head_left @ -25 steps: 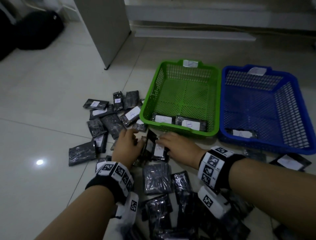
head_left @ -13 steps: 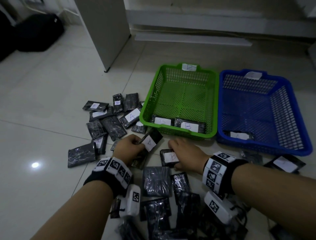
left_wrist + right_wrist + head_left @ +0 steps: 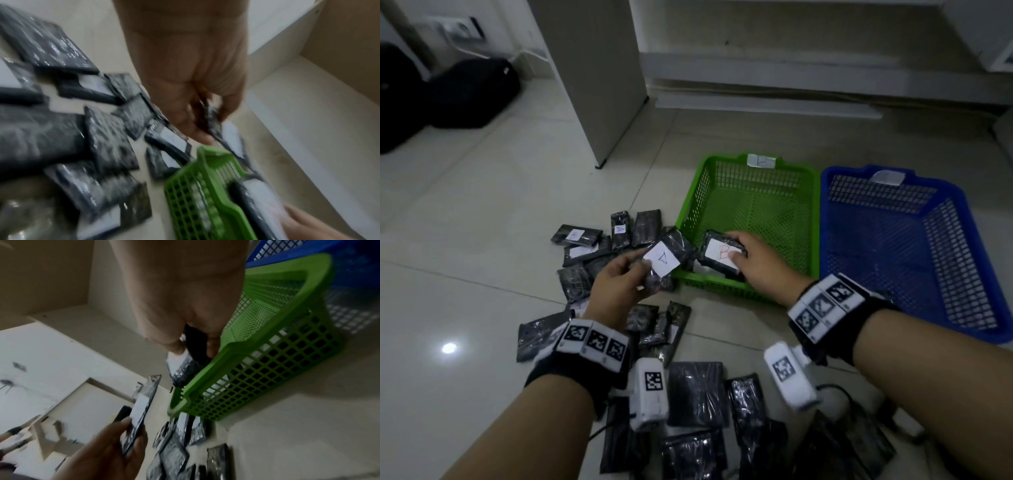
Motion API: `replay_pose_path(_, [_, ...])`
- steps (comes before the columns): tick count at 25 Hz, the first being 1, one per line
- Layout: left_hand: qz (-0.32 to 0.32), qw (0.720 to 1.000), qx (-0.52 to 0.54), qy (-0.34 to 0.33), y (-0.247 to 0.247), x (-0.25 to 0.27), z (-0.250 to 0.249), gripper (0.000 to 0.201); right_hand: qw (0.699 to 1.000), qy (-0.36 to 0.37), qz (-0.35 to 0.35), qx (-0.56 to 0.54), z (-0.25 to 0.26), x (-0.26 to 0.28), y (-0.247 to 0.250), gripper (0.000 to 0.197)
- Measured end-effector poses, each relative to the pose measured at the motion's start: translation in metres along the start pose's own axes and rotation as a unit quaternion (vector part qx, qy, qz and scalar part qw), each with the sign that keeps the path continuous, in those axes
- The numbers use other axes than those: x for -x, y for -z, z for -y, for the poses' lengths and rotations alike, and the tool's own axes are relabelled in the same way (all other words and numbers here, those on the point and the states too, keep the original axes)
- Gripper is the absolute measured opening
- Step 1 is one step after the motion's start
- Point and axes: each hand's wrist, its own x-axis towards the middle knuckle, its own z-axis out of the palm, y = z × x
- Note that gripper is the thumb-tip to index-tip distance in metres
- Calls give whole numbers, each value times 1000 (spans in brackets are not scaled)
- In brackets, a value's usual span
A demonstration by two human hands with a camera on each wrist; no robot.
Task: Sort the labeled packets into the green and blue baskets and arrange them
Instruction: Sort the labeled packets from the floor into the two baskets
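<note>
Right hand [image 3: 760,265] pinches black foil packet labelled B [image 3: 720,255] over green mesh basket's [image 3: 815,219] near rim; left hand [image 3: 619,281] grips black foil packet labelled A [image 3: 662,262] just left of it. Judged: B drop-in under way; A then needs carrying across to blue mesh basket [image 3: 962,329]. Wrist views blurred; basket tags unreadable.

**Black packets, bright baskets**

The packets [image 3: 697,394] are glossy black, several with white labels. One label [image 3: 722,253] bears a red letter B. The green basket [image 3: 756,209] and blue basket [image 3: 893,240] have grid-mesh walls. Wristbands [image 3: 594,341] carry black-and-white square codes. The floor [image 3: 465,222] is pale tile.
</note>
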Motion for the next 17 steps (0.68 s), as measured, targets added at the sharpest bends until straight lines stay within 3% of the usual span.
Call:
replay_pose_path(3, [-43, 998, 42, -29, -11, -4, 8, 25, 998, -64, 17, 19, -5, -26, -10, 28])
replay_pose_path(8, [-76, 995, 44, -50, -31, -12, 11, 26, 988, -43, 41, 139, -15, -34, -22, 33])
replay_pose_path(10, [-72, 996, 17, -56, -42, -19, 16, 25, 993, -35, 19, 107, -20, -25, -11, 34])
replay_pose_path(13, [-50, 995, -42, -71, -64, -26, 20, 28, 996, -45, -69, 22, -33, 11, 22, 29])
replay_pose_path(17, [31, 992, -91, -83, -140, -17, 39, 20, 968, -83, -232, 50, -88, 81, 92, 20])
